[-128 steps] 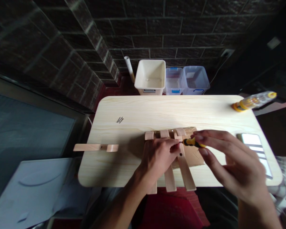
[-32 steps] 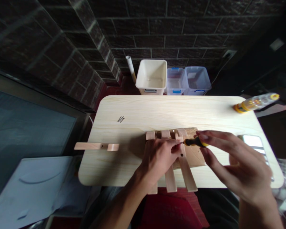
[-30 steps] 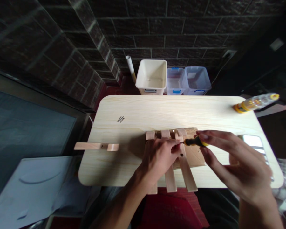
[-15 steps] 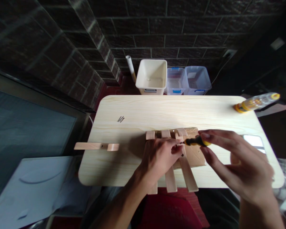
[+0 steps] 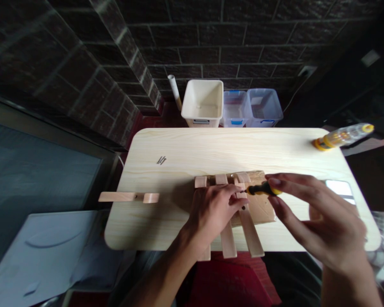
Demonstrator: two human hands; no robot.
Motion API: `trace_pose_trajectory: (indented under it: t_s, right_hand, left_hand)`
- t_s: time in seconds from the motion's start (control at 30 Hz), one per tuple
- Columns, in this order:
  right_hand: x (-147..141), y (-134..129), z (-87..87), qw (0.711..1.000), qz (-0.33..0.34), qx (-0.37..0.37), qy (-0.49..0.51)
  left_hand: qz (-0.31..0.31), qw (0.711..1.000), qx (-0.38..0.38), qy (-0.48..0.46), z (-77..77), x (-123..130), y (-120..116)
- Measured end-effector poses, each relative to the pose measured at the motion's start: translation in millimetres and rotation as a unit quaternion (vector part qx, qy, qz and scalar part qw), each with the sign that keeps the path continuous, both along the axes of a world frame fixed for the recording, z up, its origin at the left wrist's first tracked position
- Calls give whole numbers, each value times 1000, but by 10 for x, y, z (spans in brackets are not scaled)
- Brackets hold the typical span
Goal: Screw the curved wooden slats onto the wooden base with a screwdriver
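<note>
My right hand (image 5: pixel 320 217) grips a screwdriver (image 5: pixel 262 189) with a black and yellow handle, lying nearly level with its tip to the left. My left hand (image 5: pixel 213 207) rests over the wooden pieces, thumb and index finger bent in beside the screwdriver's tip. Whatever is between those fingertips is too small to make out. Below the tip, the rightmost wooden strip (image 5: pixel 251 234) has a dark hole. A second wooden strip (image 5: pixel 228 243) and a third, mostly hidden under my left hand, lie alongside. Their block-like far ends rest on a brown cardboard package (image 5: pixel 265 209).
Another wooden piece (image 5: pixel 121 196) juts over the table's left edge. Several dark screws (image 5: pixel 161 160) lie on the table (image 5: pixel 192 145). A clear, yellow-ended bottle-shaped case (image 5: pixel 342 136) stands at the right, with a phone (image 5: pixel 339 187) nearer. Beyond the table are a cream bin (image 5: pixel 203 100) and two clear bins.
My left thumb has straightened a little toward the screwdriver's tip. The screwdriver and my right hand stay nearly in place; the whole view has shifted slightly.
</note>
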State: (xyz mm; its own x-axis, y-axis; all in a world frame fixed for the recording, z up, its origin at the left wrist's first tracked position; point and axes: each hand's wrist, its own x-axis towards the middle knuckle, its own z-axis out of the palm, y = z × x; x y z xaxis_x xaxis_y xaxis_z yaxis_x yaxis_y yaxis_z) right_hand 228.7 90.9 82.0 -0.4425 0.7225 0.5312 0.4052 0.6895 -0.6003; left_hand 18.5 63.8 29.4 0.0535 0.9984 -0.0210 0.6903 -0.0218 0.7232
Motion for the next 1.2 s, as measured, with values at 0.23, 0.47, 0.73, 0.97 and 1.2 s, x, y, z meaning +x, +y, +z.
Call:
trace_pose_trajectory:
  t_s: [0.23,0.47,0.73,0.97,1.2]
  right_hand:
    - [7,-5,5,1000,13,-15,5]
    - [8,-7,10,1000,3,-15,-2]
    - [-20,8,2,1000,-4,-12,6]
    - [-28,15,-25,1000,-1,-11,27]
    - [-14,3,-19,999,1,-14,30]
  left_hand:
    - [0,1000,-8,5,20,6,12]
    - [-5,1000,-6,8,21,0,4]
    - [-5,1000,1,-3,-13,-7,-10]
    - [-6,1000,-10,3,7,-8,5]
    - [-2,1000,-2,17,12,0,3]
